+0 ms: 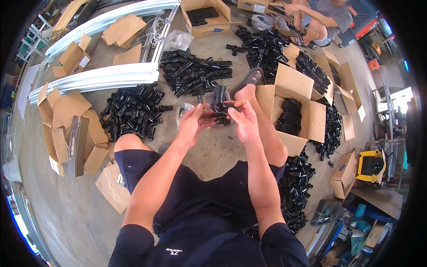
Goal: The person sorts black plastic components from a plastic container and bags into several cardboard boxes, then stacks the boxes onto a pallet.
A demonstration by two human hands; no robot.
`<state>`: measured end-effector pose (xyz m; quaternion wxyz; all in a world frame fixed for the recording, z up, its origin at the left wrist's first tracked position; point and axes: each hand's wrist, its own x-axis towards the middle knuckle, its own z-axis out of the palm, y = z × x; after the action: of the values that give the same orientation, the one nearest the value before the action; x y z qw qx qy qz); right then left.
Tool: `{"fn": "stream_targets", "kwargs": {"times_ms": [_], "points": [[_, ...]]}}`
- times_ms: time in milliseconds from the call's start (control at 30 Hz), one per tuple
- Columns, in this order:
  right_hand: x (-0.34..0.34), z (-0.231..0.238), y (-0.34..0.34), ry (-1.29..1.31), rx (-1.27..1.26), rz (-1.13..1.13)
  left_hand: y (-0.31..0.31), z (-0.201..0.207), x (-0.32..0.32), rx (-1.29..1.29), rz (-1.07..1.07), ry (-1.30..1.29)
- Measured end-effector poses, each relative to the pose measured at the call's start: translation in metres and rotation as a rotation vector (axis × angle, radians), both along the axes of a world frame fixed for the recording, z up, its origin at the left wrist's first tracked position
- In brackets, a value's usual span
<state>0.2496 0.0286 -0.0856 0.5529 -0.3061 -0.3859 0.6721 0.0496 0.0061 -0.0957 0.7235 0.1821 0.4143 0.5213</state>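
Observation:
Between my hands, in front of my knees, is a glossy black plastic fitting (219,100) with an upright tube-like part. My right hand (245,122) pinches it between thumb and fingers from the right. My left hand (192,124) is closed at its left side, thumb against fingers; what it grips is too small or hidden to tell. Just behind and below the hands lies something of clear plastic, partly covered by them. Loose heaps of similar black fittings lie on the floor ahead (195,73) and at the left (132,111).
An open cardboard box (307,129) holding black parts stands right of my leg. More cardboard boxes (58,129) are at the left, beside white metal profiles (102,78). Another person (327,20) sits at the far right. A yellow-framed object (371,167) stands at the right.

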Motion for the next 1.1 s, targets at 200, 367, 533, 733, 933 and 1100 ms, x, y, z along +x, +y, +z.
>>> {"fn": "stream_targets", "kwargs": {"times_ms": [200, 367, 533, 733, 933, 1100], "points": [[-0.012, 0.001, -0.005, -0.096, 0.111, 0.063, 0.002, -0.003, -0.002, 0.025, -0.052, 0.002], [-0.017, -0.003, -0.007, -0.183, 0.135, 0.078, -0.002, 0.000, 0.004, 0.014, 0.016, -0.073], [-0.017, -0.003, -0.007, -0.216, 0.093, 0.108, -0.001, 0.006, 0.004, 0.040, 0.077, -0.074], [-0.021, -0.003, -0.007, -0.121, 0.106, 0.022, -0.001, 0.009, 0.007, 0.061, 0.088, -0.011], [-0.018, -0.013, 0.000, -0.249, 0.116, -0.070, -0.005, 0.005, 0.008, 0.061, 0.111, 0.158], [-0.022, -0.008, -0.009, -0.375, 0.036, 0.046, -0.001, 0.015, 0.014, 0.124, 0.114, 0.034]]}}
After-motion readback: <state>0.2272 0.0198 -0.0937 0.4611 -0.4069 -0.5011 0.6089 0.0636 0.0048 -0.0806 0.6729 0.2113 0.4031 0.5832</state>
